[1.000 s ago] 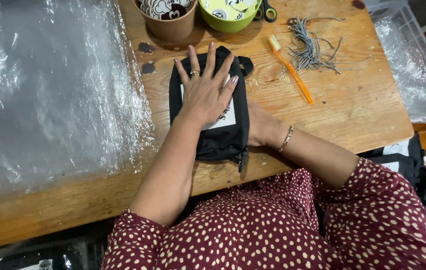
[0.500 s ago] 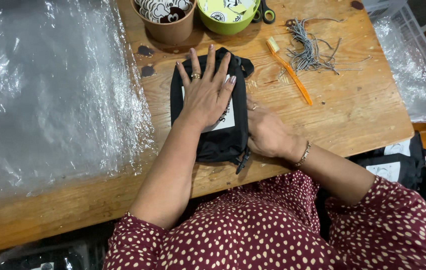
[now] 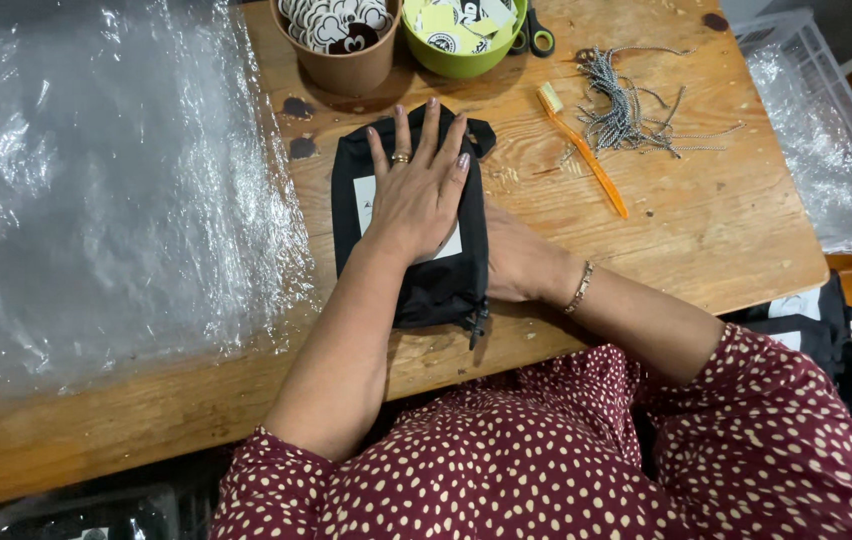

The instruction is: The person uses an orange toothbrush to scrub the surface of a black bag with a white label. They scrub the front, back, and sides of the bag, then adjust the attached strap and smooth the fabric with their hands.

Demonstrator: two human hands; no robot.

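Observation:
A black fabric pouch [image 3: 438, 288] with a white label lies on the wooden table [image 3: 706, 250], close to its near edge. My left hand [image 3: 419, 190] rests flat on top of the pouch, fingers spread, a ring on one finger. My right hand [image 3: 518, 262] presses against the pouch's right side, partly tucked under its edge; a bracelet sits on that wrist. The fingers of the right hand are hidden by the pouch.
A sheet of clear plastic wrap [image 3: 106, 200] covers the table's left part. At the back stand a brown cup [image 3: 341, 40] of stickers, a green bowl [image 3: 463, 40] and scissors [image 3: 534, 35]. An orange brush [image 3: 586, 155] and a bundle of cords [image 3: 626, 105] lie right. A wire basket [image 3: 826, 130] stands at far right.
My right hand has slid a little further along the pouch's right side toward me. The left hand stays flat on the pouch.

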